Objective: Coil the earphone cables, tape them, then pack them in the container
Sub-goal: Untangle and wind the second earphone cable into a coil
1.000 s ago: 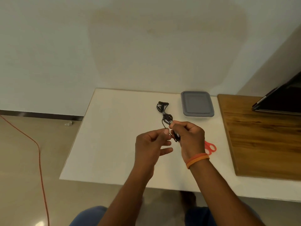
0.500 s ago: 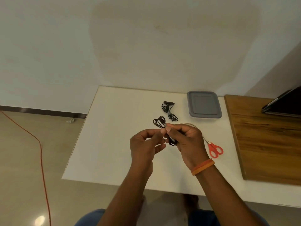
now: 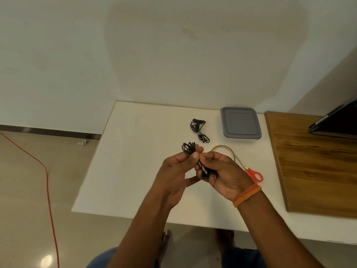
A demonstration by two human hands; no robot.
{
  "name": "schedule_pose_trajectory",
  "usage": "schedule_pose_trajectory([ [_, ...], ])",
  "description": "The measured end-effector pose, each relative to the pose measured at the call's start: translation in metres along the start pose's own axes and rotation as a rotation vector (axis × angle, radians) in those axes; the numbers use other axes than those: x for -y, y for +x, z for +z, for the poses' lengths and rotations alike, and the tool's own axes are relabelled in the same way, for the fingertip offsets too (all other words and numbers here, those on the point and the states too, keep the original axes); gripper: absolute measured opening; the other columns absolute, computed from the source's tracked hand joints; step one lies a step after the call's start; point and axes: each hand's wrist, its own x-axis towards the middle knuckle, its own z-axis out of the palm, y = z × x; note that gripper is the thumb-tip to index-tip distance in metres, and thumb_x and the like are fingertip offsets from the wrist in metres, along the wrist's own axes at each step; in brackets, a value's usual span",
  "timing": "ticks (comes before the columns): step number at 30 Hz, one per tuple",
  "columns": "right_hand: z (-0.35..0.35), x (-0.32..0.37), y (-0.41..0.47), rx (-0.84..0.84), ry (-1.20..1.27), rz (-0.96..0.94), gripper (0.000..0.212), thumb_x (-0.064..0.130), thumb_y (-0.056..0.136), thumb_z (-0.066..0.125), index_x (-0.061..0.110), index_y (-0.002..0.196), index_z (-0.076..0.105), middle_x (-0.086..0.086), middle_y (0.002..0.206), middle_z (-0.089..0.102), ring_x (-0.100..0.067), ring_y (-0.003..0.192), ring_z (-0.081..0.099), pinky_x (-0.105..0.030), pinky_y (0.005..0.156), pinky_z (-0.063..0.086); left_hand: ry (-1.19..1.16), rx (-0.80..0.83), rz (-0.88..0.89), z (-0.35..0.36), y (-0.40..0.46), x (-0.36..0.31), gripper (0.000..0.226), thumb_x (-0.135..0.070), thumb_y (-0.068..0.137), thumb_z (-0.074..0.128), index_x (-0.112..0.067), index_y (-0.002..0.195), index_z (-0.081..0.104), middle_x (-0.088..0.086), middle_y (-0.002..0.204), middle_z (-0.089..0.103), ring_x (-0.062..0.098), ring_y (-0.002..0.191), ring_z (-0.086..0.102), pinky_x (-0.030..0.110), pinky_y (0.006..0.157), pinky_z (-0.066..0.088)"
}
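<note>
Taping step judged in hand: coiled black earphone cable [image 3: 190, 149] is pinched above the table's middle by left hand [image 3: 177, 171] and right hand [image 3: 220, 171], fingers curled round it; next, tape pressed flat, then lidded container [image 3: 241, 122] at the far edge opened.

A black coiled earphone cable [image 3: 190, 149] was held above the white table, its loops fanning out at the top. A second coiled black earphone [image 3: 199, 130] lay flat on the table, just left of the closed grey container [image 3: 240, 123].
</note>
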Motion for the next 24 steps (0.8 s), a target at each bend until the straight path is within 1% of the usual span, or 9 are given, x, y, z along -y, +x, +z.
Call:
schedule_pose_trajectory([
  [2,0.002,-0.002,0.000,-0.020,-0.006,-0.007,0.013,0.007,0.072,0.065,-0.001,0.083,0.065,-0.013,0.071,0.066,-0.020,0.062,0.066,-0.027,0.057,0.057,-0.010,-0.080,0.032,0.002,0.002,0.002,0.032,-0.024,0.086,0.064,-0.013,0.115,0.072,0.002,0.111,0.074,0.021,0.111,0.067,0.042,0.090,0.056],
  [4,0.004,-0.005,0.002,-0.044,-0.075,-0.057,0.014,0.008,0.078,0.065,-0.003,0.087,0.065,-0.017,0.077,0.067,-0.024,0.066,0.067,-0.030,0.062,0.059,-0.011,-0.156,0.048,0.004,0.003,0.004,0.025,-0.022,0.090,0.063,-0.012,0.111,0.074,0.003,0.110,0.075,0.021,0.108,0.068,0.037,0.086,0.056],
  [7,0.004,-0.008,0.004,-0.044,-0.173,-0.143,0.015,0.014,0.082,0.065,0.001,0.089,0.067,-0.018,0.089,0.069,-0.032,0.078,0.068,-0.038,0.072,0.060,0.007,-0.211,0.089,0.006,0.004,0.003,0.019,-0.019,0.093,0.061,-0.012,0.102,0.076,0.005,0.099,0.076,0.018,0.093,0.068,0.039,0.087,0.053],
  [9,0.006,-0.009,0.002,0.018,-0.193,-0.173,0.019,0.017,0.080,0.067,0.003,0.093,0.067,-0.016,0.095,0.071,-0.034,0.086,0.069,-0.044,0.078,0.059,-0.004,-0.225,0.128,0.006,0.005,0.001,0.021,-0.019,0.093,0.061,-0.007,0.104,0.074,0.009,0.096,0.075,0.022,0.087,0.070,0.042,0.082,0.057],
  [11,0.009,-0.012,0.001,0.024,-0.259,-0.239,0.024,0.014,0.080,0.068,0.001,0.100,0.066,-0.018,0.097,0.072,-0.035,0.087,0.070,-0.046,0.078,0.059,-0.004,-0.240,0.155,0.006,0.006,-0.001,0.023,-0.019,0.094,0.060,-0.004,0.106,0.073,0.012,0.097,0.076,0.027,0.087,0.072,0.045,0.076,0.060],
  [15,0.013,-0.019,0.002,-0.117,-0.318,-0.356,0.018,0.004,0.086,0.066,0.001,0.104,0.070,-0.018,0.090,0.073,-0.032,0.081,0.072,-0.038,0.071,0.059,-0.060,-0.263,0.133,0.006,0.008,0.003,0.018,-0.018,0.095,0.059,-0.010,0.099,0.075,0.007,0.106,0.075,0.024,0.095,0.069,0.036,0.073,0.056],
  [20,0.018,-0.023,0.004,-0.193,-0.338,-0.423,0.015,-0.001,0.085,0.066,0.008,0.096,0.074,-0.013,0.081,0.074,-0.026,0.071,0.072,-0.028,0.064,0.057,-0.256,-0.212,0.054,0.010,0.008,0.002,0.020,-0.015,0.100,0.051,-0.007,0.100,0.069,0.011,0.109,0.073,0.010,0.073,0.067,0.021,0.057,0.052],
  [22,0.017,-0.025,0.004,-0.236,-0.467,-0.499,0.015,0.001,0.085,0.068,0.011,0.093,0.075,-0.006,0.079,0.075,-0.020,0.071,0.072,-0.023,0.064,0.056,-0.277,-0.191,0.017,0.011,0.008,0.003,0.025,-0.018,0.102,0.046,-0.006,0.107,0.067,0.011,0.110,0.072,0.012,0.076,0.071,0.025,0.064,0.056],
  [24,0.014,-0.027,0.006,-0.295,-0.741,-0.668,0.013,0.003,0.085,0.069,0.011,0.093,0.076,0.003,0.082,0.074,-0.004,0.074,0.069,-0.015,0.069,0.053,-0.252,-0.173,-0.028,0.013,0.006,0.003,0.031,-0.022,0.104,0.041,-0.005,0.115,0.066,0.012,0.114,0.072,0.019,0.095,0.072,0.034,0.080,0.058],
])
